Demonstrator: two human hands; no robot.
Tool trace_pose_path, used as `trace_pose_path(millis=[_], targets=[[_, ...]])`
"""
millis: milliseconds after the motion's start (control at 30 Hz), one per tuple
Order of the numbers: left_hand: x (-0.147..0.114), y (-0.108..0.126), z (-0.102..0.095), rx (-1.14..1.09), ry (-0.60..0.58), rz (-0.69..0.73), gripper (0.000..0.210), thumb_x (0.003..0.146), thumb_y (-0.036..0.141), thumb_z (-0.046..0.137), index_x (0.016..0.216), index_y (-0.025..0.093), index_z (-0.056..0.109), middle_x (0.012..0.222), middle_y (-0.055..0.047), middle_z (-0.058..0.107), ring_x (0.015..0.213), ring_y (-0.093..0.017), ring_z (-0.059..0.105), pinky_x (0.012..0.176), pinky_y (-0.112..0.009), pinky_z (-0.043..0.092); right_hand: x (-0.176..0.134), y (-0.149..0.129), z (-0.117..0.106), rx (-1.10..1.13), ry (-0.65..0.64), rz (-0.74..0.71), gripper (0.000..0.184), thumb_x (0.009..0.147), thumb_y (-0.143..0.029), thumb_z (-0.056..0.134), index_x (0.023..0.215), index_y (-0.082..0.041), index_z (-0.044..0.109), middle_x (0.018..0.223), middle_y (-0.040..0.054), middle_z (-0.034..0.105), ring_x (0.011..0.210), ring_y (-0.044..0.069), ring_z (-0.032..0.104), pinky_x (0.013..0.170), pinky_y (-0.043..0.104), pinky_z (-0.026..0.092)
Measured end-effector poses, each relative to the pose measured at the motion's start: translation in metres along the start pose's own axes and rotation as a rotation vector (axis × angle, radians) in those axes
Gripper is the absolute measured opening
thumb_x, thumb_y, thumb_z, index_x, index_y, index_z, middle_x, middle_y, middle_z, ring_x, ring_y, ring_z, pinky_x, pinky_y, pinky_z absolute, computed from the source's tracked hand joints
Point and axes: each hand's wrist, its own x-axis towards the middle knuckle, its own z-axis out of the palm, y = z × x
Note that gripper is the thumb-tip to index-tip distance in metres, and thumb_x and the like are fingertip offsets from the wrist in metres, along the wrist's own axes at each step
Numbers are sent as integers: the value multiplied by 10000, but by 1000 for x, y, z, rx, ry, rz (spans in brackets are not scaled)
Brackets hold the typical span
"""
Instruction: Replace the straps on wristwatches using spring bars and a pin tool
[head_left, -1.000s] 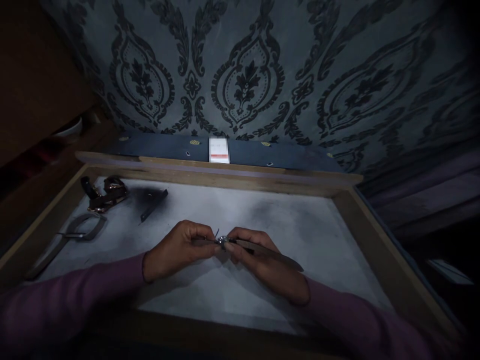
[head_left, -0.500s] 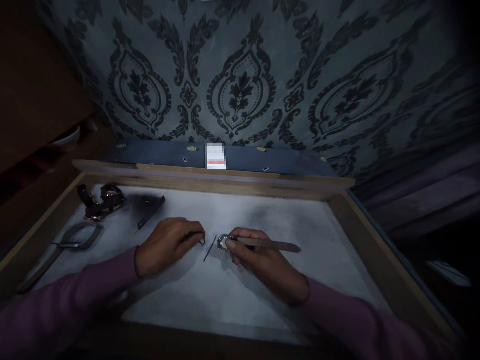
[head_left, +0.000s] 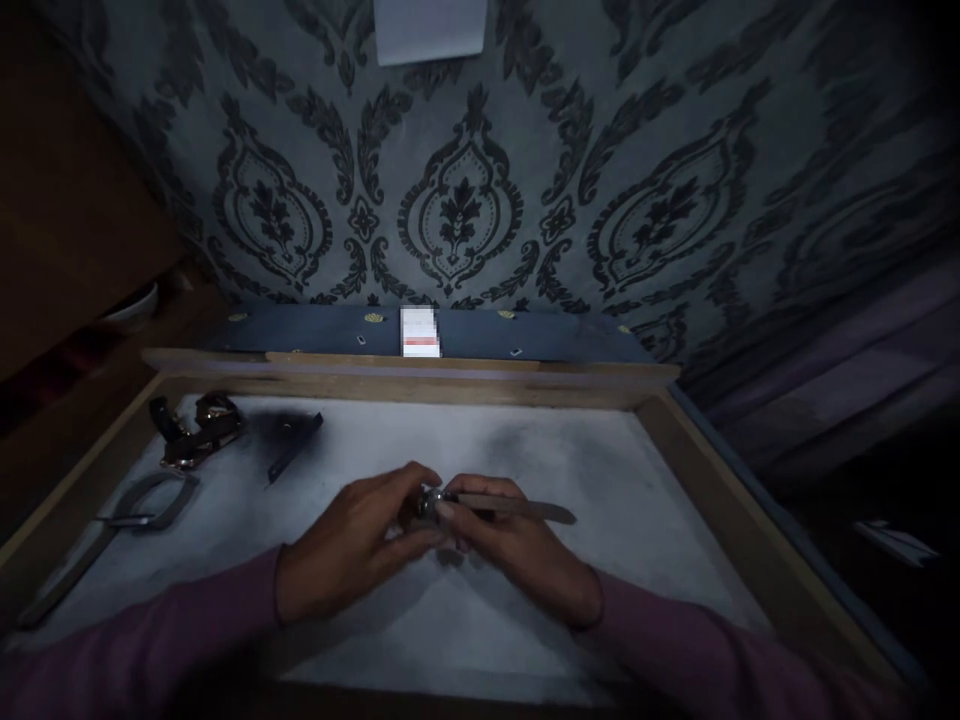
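A wristwatch point(head_left: 433, 503) with a round metal case is gripped in my right hand point(head_left: 510, 530), thumb on the near side of the case. Its brown strap point(head_left: 551, 510) sticks out to the right past my fingers. My left hand point(head_left: 360, 535) is at the left side of the case, fingers bent around it and thumb below. Whatever lies inside my left fingers is hidden. Both hands are above the white bottom of a shallow wooden tray-like box point(head_left: 420, 387).
Several dark watches point(head_left: 196, 432) lie heaped at the box's back left. A grey strap-like loop point(head_left: 154, 500) lies nearer, beside a dark flat bar point(head_left: 296, 447). A lit phone point(head_left: 420, 332) leans beyond the back wall. A white bowl point(head_left: 133, 305) sits far left.
My left hand has moved right and closed in around the watch case. A thin dark rod that lay between my hands is out of sight. The view has tilted up slightly.
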Motion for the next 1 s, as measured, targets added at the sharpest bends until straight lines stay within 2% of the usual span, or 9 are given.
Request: trace_pose_path(millis=[100, 200, 333, 400, 433, 533, 633, 933, 1000], targets=[[2, 4, 8, -177, -23, -88, 147, 929, 316, 533, 1010, 197, 562, 872, -25, 670, 755, -169, 585, 660, -260, 411, -4, -1, 2, 18, -30, -12, 427, 795, -597, 650, 669, -195, 583, 559, -42, 489, 545, 114, 471, 543, 243, 389], [4, 4, 12, -186, 4, -93, 105, 907, 294, 536, 903, 189, 545, 814, -18, 647, 744, -168, 563, 653, -253, 398, -6, 1, 3, -54, -26, -33, 468, 823, -603, 612, 613, -191, 544, 553, -40, 461, 545, 111, 448, 536, 239, 368], [9, 4, 15, -154, 79, -92, 137, 894, 300, 525, 808, 197, 496, 716, 10, 557, 686, -152, 516, 609, -238, 372, -6, 9, 3, -137, 114, -20, 430, 798, -616, 626, 677, -207, 578, 615, -24, 496, 603, 146, 494, 543, 260, 380], [11, 3, 18, -263, 79, -91, 211, 901, 368, 519, 789, 195, 471, 665, 22, 521, 608, -135, 502, 568, -233, 369, -4, 12, 2, -137, 195, -34, 412, 781, -617, 647, 754, -208, 614, 672, -11, 545, 650, 158, 520, 559, 264, 384], [13, 2, 20, -349, 68, -92, 269, 896, 427, 524, 781, 194, 457, 639, 29, 504, 560, -123, 488, 539, -229, 363, -2, 13, 1, -133, 205, -62, 434, 782, -628, 640, 717, -201, 599, 655, -12, 530, 631, 151, 502, 547, 262, 365], [16, -4, 22, -553, 7, -103, 411, 854, 580, 554, 789, 189, 444, 570, 51, 479, 455, -88, 425, 461, -205, 311, 5, 12, -1, -62, 138, -115, 554, 771, -692, 607, 570, -194, 471, 535, -43, 411, 519, 106, 371, 495, 249, 276], [16, -7, 20, -650, -39, -135, 481, 814, 646, 582, 806, 183, 453, 553, 55, 486, 424, -72, 405, 430, -190, 275, 9, 13, -2, 56, 91, -84, 578, 737, -729, 616, 596, -197, 438, 485, -72, 362, 463, 78, 265, 462, 241, 187], [10, -3, 24, -760, 2, -167, 500, 772, 654, 622, 760, 179, 468, 463, 91, 412, 385, -52, 296, 393, -186, 234, 9, 17, -3, 171, -20, -51, 529, 739, -673, 669, 667, -191, 462, 497, -89, 328, 472, 71, 231, 459, 237, 155], [10, -3, 24, -793, 3, -203, 483, 766, 631, 639, 741, 184, 458, 457, 93, 413, 375, -48, 284, 386, -188, 225, 8, 14, -4, 139, 0, -50, 526, 742, -670, 668, 656, -195, 459, 492, -90, 321, 461, 72, 229, 451, 241, 151]])
